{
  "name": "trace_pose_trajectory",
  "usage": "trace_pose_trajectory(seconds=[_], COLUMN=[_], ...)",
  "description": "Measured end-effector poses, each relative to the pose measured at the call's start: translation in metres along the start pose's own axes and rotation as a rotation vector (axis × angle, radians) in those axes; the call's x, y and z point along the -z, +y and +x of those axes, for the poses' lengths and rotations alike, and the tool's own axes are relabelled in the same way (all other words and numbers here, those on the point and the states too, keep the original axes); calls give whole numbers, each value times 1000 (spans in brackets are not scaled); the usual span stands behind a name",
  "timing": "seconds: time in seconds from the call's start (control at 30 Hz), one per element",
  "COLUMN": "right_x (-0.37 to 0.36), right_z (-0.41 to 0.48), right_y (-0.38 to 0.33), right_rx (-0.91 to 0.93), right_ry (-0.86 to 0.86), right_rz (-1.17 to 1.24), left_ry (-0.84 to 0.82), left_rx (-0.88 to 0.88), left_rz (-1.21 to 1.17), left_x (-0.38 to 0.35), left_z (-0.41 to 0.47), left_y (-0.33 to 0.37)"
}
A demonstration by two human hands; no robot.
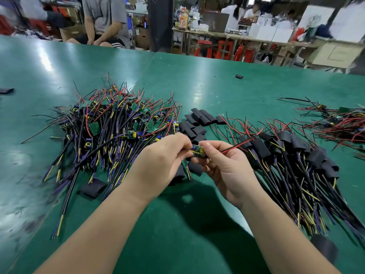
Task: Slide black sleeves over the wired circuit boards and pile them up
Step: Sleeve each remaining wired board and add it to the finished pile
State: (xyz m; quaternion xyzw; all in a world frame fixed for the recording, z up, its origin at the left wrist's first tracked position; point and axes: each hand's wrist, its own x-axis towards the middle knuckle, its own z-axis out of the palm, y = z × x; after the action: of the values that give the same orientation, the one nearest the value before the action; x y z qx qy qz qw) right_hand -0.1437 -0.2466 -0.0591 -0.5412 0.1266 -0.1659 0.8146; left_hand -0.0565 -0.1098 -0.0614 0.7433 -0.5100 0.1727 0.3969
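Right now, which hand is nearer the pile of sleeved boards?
Right. The right hand, pinching the circuit board, is just beside the sleeved pile; the left hand pinches the board's other end, farther away, closer to the unsleeved pile.

Green surface point(217, 86) is carrying several groups. Heap of bare wired boards point(118, 127) is lying left of centre, with the cluster of loose black sleeves point(199, 119) sitting just beside it. Pile of sleeved boards point(292, 155) is fanning out at right, and a red-wired tangle point(339, 123) is lying beyond. Lying apart: far sleeve point(239, 76), left-edge sleeve point(7, 90), near-left sleeve point(92, 187). Blurred dark object point(324, 248) is sitting lower right, possibly another sleeve.
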Motion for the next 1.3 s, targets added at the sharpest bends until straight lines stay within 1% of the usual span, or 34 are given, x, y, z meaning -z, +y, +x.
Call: trace_pose_trajectory(seconds=[0.1, 0.17, 0.23, 0.3, 0.37, 0.43, 0.5, 0.53, 0.57, 0.6, 0.63, 0.67, 0.73, 0.8, 0.87, 0.9, 0.97, 1.1, 1.17, 1.3], right_x=[-1, -1, -1, -1, -3, -4, -2, 2, 7, 13, 16, 16, 12, 4, -2, -5, -10, -10, -6, 3], right_z=[1, 1, 0, -1, -1, 0, 3, 5, 7, 8, 8, 7, 4, 2, 0, -1, -3, 0, -1, 0], right_y=[4, 5, 5, 7, 10, 11, 8, 6, 5, 5, 5, 6, 13, 24, 34, 36, 36, 26, 22, 16], right_rx=[19, 39, 57, 67, 71, 65, 62, 97, 155, 225, 294, 355, 429, 401, 375, 381, 390, 319, 309, 296], right_ry=[-12, -1, 14, 12, -2, -9, 62, 133, 208, 263, 275, 236, 38, -164, -239, -255, -291, -359, -347, -308], right_rz=[-49, -97, -145, -177, -220, -229, -225, -300, -460, -671, -872, -1020, -1200, -1420, -1669, -1739, -1747, -1554, -1471, -1484], left_ry=[24, 24, -31, -162, -287, -326, -269, -225, -174, -119, -69, -34, 9, 39, 54, 59, 60, 19, 5, -39], left_rx=[28, 116, 293, 510, 642, 680, 692, 691, 693, 702, 717, 730, 748, 764, 769, 775, 799, 821, 820, 799], left_rz=[-54, -123, -206, -351, -453, -448, -395, -375, -369, -376, -387, -397, -433, -473, -499, -515, -542, -526, -513, -498], left_x=[-3, -2, -1, 0, 0, -1, 1, 1, 2, 3, 4, 6, 10, 13, 14, 15, 15, 15, 15, 16], left_z=[-1, -1, -1, 1, 0, -2, -2, -1, 0, 0, 1, 1, 2, 2, 2, 2, 2, 1, 1, 0], left_y=[0, -1, -5, -9, -13, -17, -20, -22, -24, -26, -28, -31, -35, -39, -40, -41, -43, -47, -47, -46])
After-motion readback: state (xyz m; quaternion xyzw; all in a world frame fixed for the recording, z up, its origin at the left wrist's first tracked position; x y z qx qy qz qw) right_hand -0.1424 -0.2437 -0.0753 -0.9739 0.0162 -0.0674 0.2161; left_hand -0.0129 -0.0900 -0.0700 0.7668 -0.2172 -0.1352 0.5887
